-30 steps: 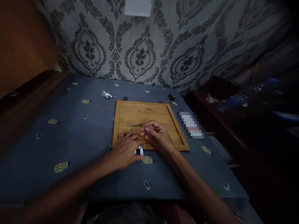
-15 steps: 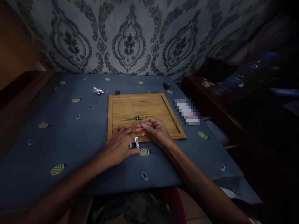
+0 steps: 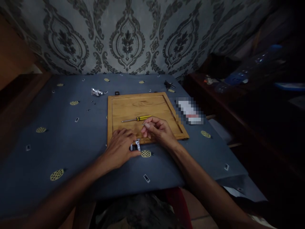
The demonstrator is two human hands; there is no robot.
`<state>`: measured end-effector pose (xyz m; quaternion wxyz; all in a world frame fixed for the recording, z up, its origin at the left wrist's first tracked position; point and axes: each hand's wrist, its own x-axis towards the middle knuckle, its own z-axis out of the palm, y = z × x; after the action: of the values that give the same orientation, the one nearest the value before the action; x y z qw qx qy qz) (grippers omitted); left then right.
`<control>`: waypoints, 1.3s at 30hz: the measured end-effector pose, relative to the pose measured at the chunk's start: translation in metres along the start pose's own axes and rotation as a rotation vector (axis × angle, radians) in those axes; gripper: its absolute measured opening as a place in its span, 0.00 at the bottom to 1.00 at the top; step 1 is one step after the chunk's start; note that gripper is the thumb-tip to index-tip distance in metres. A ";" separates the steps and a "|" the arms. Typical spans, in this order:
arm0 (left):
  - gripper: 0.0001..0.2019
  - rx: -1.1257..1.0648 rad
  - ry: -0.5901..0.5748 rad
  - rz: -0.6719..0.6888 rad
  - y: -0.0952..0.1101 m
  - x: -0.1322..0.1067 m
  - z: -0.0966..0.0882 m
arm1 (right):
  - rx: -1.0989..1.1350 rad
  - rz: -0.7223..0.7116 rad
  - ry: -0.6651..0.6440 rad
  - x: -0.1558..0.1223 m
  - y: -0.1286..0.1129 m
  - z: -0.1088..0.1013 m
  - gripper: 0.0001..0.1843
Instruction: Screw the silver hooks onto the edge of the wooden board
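Note:
A wooden panel (image 3: 133, 108) with a raised frame lies flat on a blue patterned cloth. My left hand (image 3: 120, 149) rests at the panel's near edge, fingers closed on a small shiny metal hinge (image 3: 136, 144) held against that edge. My right hand (image 3: 158, 130) hovers just right of it over the panel, thumb and forefinger pinched on a tiny screw (image 3: 143, 124). A yellow-handled screwdriver (image 3: 137, 118) lies loose on the panel beyond my right hand.
Another metal hinge (image 3: 96, 92) and a few small screws (image 3: 91, 103) lie on the cloth at the far left of the panel. A black plug (image 3: 168, 84) sits at the far right. A dark side table (image 3: 228, 105) stands to the right.
My right hand let go of the screwdriver, which now lies on the panel, and holds a pinched screw. The left hand stays on the hinge. The camera tilted down.

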<state>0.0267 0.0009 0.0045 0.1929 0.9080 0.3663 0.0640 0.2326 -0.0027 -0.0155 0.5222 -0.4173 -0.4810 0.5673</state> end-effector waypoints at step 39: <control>0.16 0.030 0.013 0.004 -0.003 0.003 0.002 | -0.509 -0.093 -0.368 0.004 0.009 -0.019 0.11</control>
<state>0.0273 0.0041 0.0019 0.1766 0.9112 0.3665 0.0650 0.2489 0.0029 -0.0279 0.3308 -0.4022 -0.7125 0.4702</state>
